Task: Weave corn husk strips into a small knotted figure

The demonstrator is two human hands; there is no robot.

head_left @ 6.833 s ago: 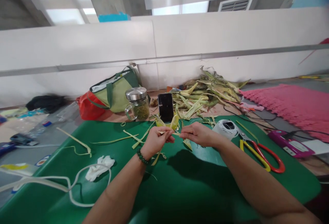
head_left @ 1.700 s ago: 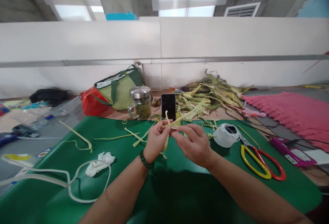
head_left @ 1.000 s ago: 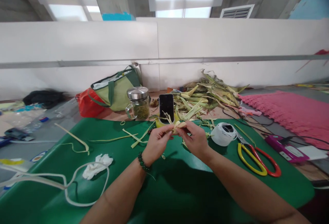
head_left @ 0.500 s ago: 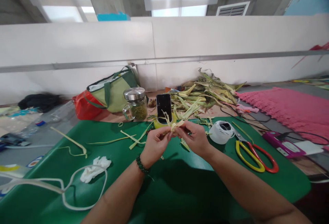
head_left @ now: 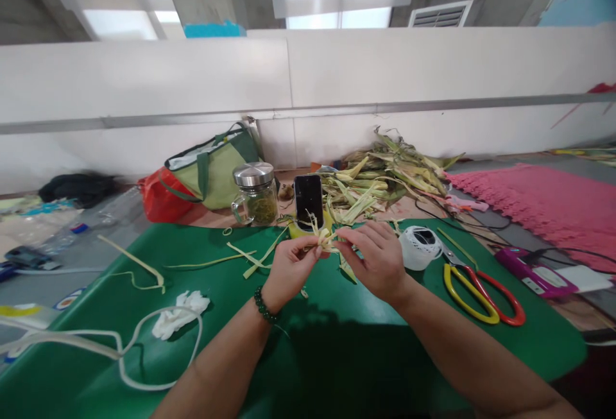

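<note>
Pinched in my left hand (head_left: 294, 265) is a small knotted bundle of pale corn husk strips (head_left: 324, 237), with loose ends sticking up. My right hand (head_left: 378, 257) is closed at the bundle's right side, thumb and forefinger pinching the end of a husk strip there. A bracelet of dark green beads (head_left: 264, 305) circles my left wrist. Just behind the bundle a phone (head_left: 308, 199) stands upright in a yellow holder (head_left: 294, 231). Right of my right hand sits a white ball of thread (head_left: 419, 249). Both hands are above the green mat (head_left: 337, 355).
Scissors (head_left: 481, 290) with yellow and red handles lie at the right. A heap of corn husks (head_left: 389, 172) is at the back, near a glass jar (head_left: 262, 201) and a green bag (head_left: 216, 178). A white cable (head_left: 120, 355) and crumpled tissue (head_left: 180, 315) lie at left.
My right hand has drawn a little to the right, away from my left hand, opening a small gap with a strip between. The bundle stays in my left hand.
</note>
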